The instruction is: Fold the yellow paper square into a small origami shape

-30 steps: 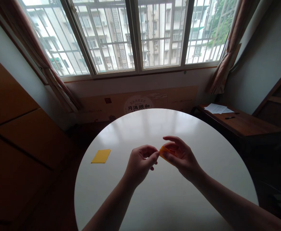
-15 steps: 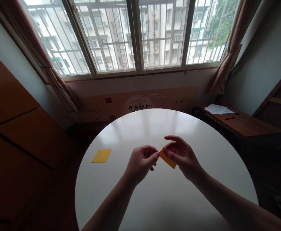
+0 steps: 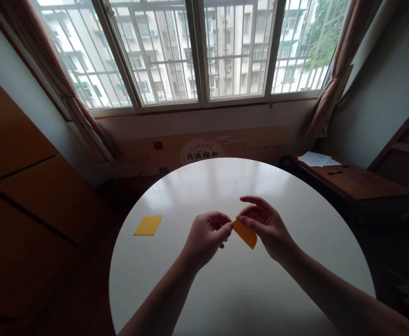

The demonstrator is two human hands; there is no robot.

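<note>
Head view, lower centre: left hand (image 3: 206, 240) and right hand (image 3: 270, 229) are pinching orange paper (image 3: 246, 234) by corner and edge; probably light and creasable, it is favouring edge grips.

Both forearms (image 3: 167, 284) bare, coming in low and converging. Left hand (image 3: 204, 238): thumb and index finger pinched, other fingers curled in below. Right hand (image 3: 269, 228): thumb pointing across at the left, pinching too, one finger sticking out above it. From here, right wrist looks roughly straight. Fingertips near each other, hands unclasped.
</note>
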